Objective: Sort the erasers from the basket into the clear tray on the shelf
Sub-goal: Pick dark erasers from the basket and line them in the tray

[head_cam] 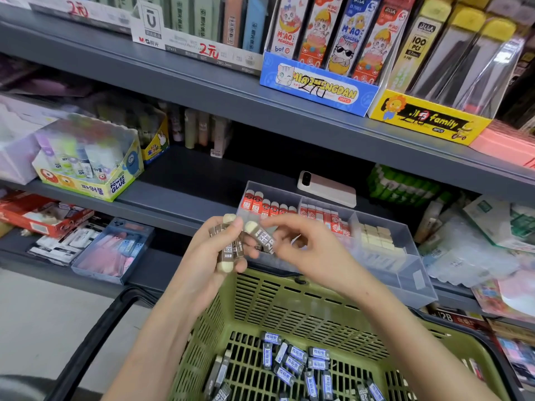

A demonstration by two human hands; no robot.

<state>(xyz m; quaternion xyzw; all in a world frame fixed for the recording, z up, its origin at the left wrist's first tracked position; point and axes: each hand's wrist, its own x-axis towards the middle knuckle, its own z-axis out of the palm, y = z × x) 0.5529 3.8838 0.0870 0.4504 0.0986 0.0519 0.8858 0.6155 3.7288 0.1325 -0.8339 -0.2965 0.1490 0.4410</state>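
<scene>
Holding a small bundle of brown-sleeved erasers upright, the left hand curls its fingers round them above the green basket, probably as a ready stock to feed across one at a time. At three o'clock of it, the right hand pinches a single eraser between thumb and fingertips, wrist raised, other fingers loosely bent. Beyond both, from twelve to two o'clock, the clear tray sits on the shelf, red and cream rows filling its far compartments. Loose erasers lie in the basket at six o'clock.
</scene>
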